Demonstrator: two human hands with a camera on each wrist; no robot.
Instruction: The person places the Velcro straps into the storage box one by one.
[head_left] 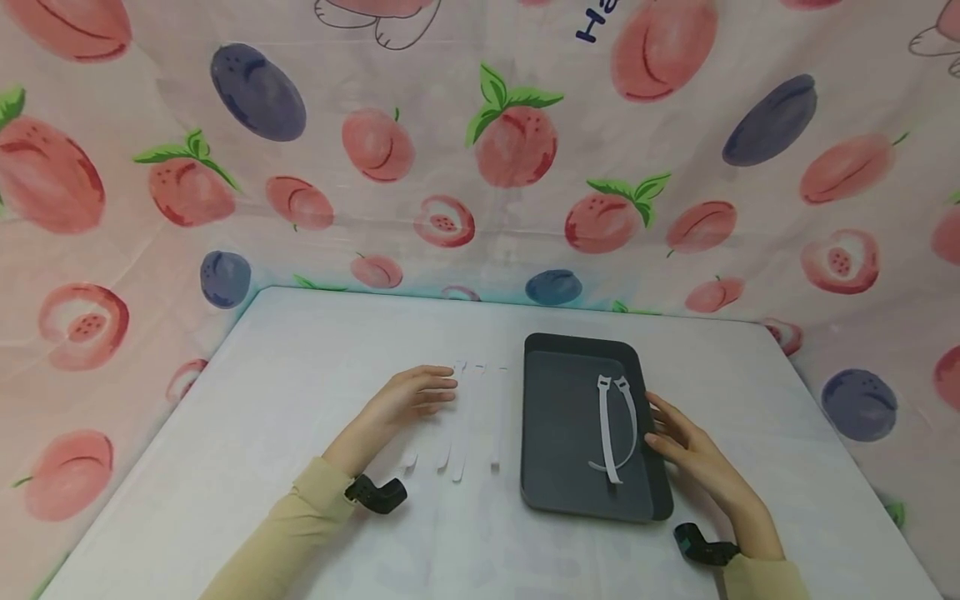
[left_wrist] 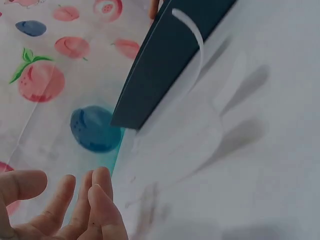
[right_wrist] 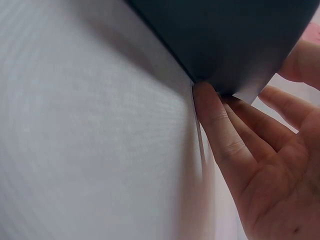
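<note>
A dark grey rectangular tray (head_left: 558,433) stands on the white table, with two white cable ties (head_left: 605,425) inside its right half, one fairly straight and the other bowed. To the tray's left, several more white cable ties (head_left: 496,425) lie lengthwise on the table, faint against its surface; their near ends curl upward. My left hand (head_left: 408,396) hovers by the leftmost of these, fingers loosely extended and holding nothing. At the tray's right wall, my right hand (head_left: 697,462) touches the outside with its fingertips; the right wrist view shows fingers (right_wrist: 225,130) against the wall low down.
The white table (head_left: 337,325) reaches back to a hanging cloth (head_left: 450,83) printed with fruit. A black wrist camera (head_left: 377,494) sits on the left wrist, another camera (head_left: 705,547) on the right.
</note>
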